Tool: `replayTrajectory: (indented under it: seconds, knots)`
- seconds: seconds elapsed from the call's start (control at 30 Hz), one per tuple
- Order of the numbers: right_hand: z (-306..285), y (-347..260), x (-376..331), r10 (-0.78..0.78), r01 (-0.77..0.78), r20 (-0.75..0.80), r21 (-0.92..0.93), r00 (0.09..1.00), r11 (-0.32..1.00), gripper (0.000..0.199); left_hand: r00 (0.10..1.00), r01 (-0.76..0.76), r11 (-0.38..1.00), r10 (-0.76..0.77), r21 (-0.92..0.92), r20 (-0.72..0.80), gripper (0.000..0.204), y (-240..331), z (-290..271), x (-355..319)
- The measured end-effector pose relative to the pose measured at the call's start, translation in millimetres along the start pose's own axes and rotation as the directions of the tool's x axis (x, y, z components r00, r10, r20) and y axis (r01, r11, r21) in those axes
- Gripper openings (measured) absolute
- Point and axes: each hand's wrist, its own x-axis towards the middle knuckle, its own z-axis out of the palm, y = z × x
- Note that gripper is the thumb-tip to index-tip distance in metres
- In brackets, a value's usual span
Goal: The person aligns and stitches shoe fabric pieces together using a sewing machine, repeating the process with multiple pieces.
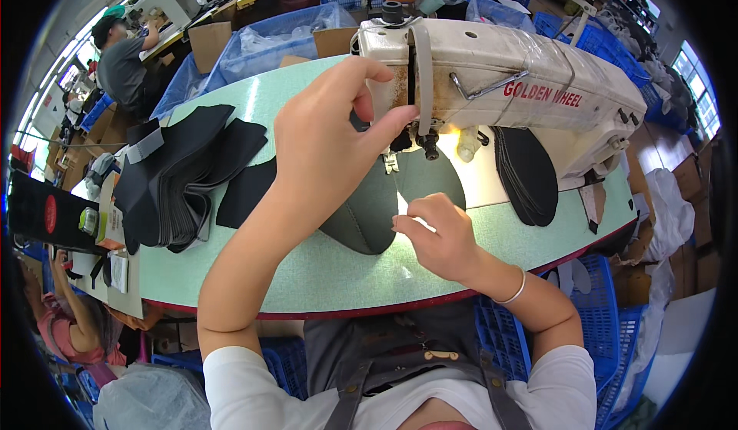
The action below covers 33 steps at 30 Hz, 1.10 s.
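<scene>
My left hand point(323, 134) is raised in front of the head of a white sewing machine point(469, 61). Its thumb and forefinger are spread apart beside the needle bar, with nothing visible between them; the other fingers are partly hidden. Below the presser foot point(392, 162), my right hand point(446, 238) pinches what looks like a thin pale thread point(399, 194) running down from the needle area. A dark grey sewn fabric piece point(360, 218) with a curved edge lies under the foot, partly covered by my left forearm.
Stacked black fabric pieces point(173, 188) lie at the left of the green table point(307, 276). More dark oval pieces point(526, 176) are piled at the right, under the machine arm. Blue crates point(600, 307) stand below the table edge. Other people point(127, 61) sit farther left.
</scene>
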Motion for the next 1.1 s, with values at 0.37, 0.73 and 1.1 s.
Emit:
replayTrajectory:
  seconds: [0.37,0.73,1.1]
  knots:
    - [-9.8,12.6,22.6,0.07,-0.058,-0.019,0.353,0.997,0.934,0.002,0.998,-0.063,0.988,0.066,0.138,-0.022,0.02,-2.2,16.4,10.8]
    - [17.5,11.9,48.9,0.4,-0.414,0.257,0.828,0.88,0.378,0.009,0.999,-0.054,0.966,0.052,0.253,0.016,0.018,-0.3,7.9,6.3]
    - [-26.2,-22.2,-6.3,0.176,-0.553,0.542,0.833,0.821,0.017,0.011,0.744,-0.669,0.718,0.646,0.193,0.171,0.022,-13.0,-2.4,-44.0]
